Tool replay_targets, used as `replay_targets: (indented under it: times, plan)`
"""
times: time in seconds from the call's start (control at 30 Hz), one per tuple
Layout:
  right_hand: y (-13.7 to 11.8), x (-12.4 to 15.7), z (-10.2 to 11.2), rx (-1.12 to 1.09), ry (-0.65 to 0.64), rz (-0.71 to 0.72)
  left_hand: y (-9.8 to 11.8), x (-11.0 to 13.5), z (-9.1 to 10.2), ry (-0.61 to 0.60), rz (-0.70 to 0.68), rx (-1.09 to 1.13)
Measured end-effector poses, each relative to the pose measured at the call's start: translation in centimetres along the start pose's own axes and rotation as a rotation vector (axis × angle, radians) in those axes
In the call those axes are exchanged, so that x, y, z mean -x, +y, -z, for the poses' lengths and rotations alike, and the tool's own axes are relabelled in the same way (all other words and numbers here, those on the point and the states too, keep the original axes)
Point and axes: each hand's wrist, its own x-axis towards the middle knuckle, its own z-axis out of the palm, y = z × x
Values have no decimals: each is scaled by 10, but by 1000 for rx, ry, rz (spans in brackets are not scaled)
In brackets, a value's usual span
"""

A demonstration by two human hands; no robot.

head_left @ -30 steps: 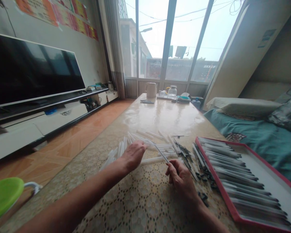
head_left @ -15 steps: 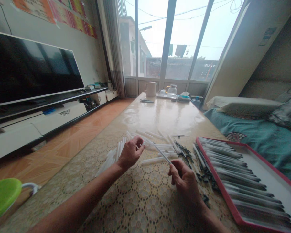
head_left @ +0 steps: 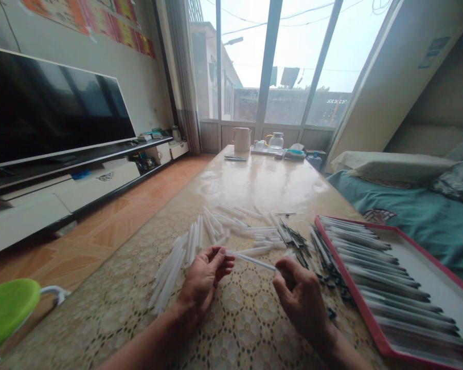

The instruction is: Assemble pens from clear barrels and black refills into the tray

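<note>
My left hand (head_left: 208, 277) is closed in a pinch, with the short end of a white pen tube (head_left: 230, 253) showing at its thumb and forefinger. My right hand (head_left: 303, 293) grips the near end of a thin pale pen refill (head_left: 256, 262). The refill slants between the hands, its far end meeting the white tube; whether it is inside cannot be made out. Loose white pen tubes (head_left: 170, 275) lie left of and beyond my left hand. Thin dark refills (head_left: 295, 239) and small black caps (head_left: 334, 282) lie beyond and right of my right hand.
A red-rimmed box (head_left: 370, 313) on the right holds several pens with black ends. A kettle (head_left: 241, 140), a glass pitcher (head_left: 275, 141) and a tissue pack (head_left: 294, 152) stand at the table's far end. A green stool (head_left: 10, 311) is at lower left.
My left hand has come nearer and turned, its fingertips now at the refill's far end. The refill has swung from steeply slanted to nearly level. My right hand has shifted slightly right and down.
</note>
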Motion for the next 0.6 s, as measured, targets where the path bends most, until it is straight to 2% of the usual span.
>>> replay_targets:
  times: [0.27,0.43,0.6]
  plan:
    - [-4,0,2,74,-73,43,-3,3,2,-147,-41,-115]
    - [2,-7,6,219,-246,209,-4,5,2,-203,-65,-159]
    - [0,-9,9,440,-248,371,-5,11,-2,-307,-59,-210]
